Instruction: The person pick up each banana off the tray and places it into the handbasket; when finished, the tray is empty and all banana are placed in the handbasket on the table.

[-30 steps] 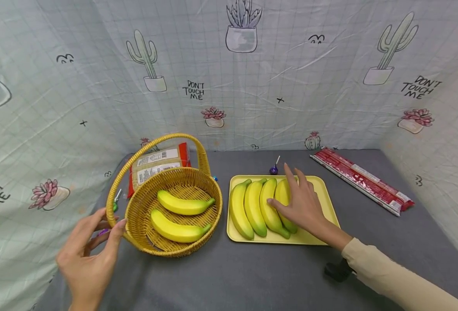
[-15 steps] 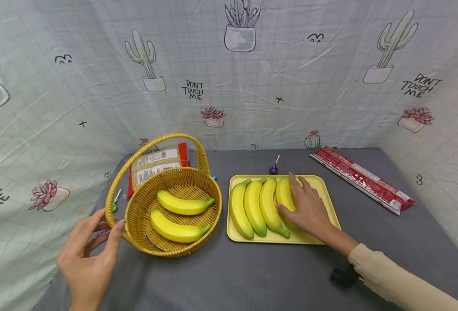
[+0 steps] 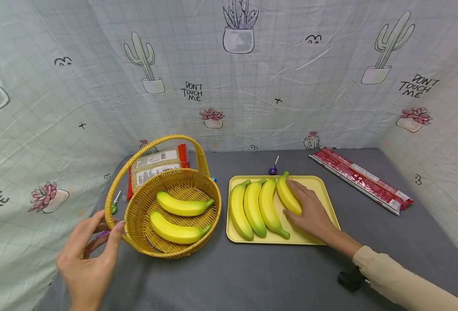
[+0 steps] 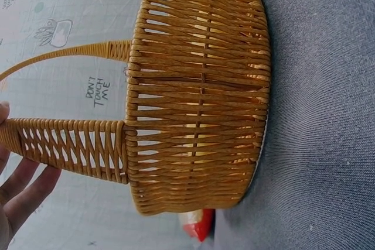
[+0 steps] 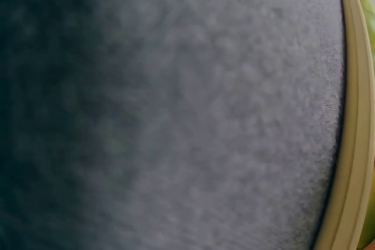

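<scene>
My left hand [image 3: 90, 255] holds the side of the handle of a yellow wicker basket [image 3: 174, 250] between thumb and fingers; the left wrist view shows its fingers against the woven handle [image 4: 70, 147]. Two bananas lie in the basket, an upper banana [image 3: 184, 205] and a lower banana [image 3: 178, 229]. On a yellow tray [image 3: 324, 190] several bananas lie side by side. My right hand [image 3: 310, 214] grips the rightmost banana [image 3: 287, 196] with thumb and fingers on its lower part, which is hidden. Its stem reaches past the tray's far rim.
Behind the basket lies a bag of grain [image 3: 157, 166] with red ends. A purple lollipop [image 3: 273, 169] is beyond the tray, and a long red packet [image 3: 361, 179] lies at the back right. A green lollipop [image 3: 114, 207] lies left of the basket. A patterned curtain [image 3: 252, 95] surrounds the table.
My right hand has moved slightly right and down onto the rightmost banana, which has turned and shifted, its stem end now farther back. My left hand and the basket have stayed in place.
</scene>
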Demonstrator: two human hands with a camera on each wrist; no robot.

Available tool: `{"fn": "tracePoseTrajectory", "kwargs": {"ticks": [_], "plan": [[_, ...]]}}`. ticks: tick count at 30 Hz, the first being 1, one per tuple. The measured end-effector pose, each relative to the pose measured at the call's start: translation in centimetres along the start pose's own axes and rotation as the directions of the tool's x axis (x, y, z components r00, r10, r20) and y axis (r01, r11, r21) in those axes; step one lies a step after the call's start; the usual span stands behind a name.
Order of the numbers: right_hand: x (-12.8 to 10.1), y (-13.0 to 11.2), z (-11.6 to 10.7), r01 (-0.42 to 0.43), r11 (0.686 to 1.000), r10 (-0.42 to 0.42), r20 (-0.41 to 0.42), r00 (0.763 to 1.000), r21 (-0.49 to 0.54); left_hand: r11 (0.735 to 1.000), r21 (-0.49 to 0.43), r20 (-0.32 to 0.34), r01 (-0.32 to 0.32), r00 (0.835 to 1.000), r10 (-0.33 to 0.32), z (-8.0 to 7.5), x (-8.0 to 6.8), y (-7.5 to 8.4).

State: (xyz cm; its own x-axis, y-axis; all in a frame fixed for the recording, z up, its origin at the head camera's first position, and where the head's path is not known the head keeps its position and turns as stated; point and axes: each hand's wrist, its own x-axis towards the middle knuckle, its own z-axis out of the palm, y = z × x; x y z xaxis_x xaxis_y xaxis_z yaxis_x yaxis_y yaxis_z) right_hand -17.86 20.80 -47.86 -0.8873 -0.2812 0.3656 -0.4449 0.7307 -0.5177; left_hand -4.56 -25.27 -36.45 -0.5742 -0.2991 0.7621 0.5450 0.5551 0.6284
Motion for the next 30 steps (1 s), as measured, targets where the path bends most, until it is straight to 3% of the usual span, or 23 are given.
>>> {"fn": "tracePoseTrajectory", "kwargs": {"ticks": [18,30], "plan": [[0.4,-0.1,0.0,0.003,1.0,-0.003,0.001,1.0,0.022,1.0,0.002,0.004,0.007,1.0,-0.007,0.0,0.0,0.1],[1.2,-1.4,-1.2,0.023,0.999,-0.023,-0.02,1.0,0.028,1.0,0.011,0.005,0.005,1.0,-0.005,0.0,0.0,0.0]]}}
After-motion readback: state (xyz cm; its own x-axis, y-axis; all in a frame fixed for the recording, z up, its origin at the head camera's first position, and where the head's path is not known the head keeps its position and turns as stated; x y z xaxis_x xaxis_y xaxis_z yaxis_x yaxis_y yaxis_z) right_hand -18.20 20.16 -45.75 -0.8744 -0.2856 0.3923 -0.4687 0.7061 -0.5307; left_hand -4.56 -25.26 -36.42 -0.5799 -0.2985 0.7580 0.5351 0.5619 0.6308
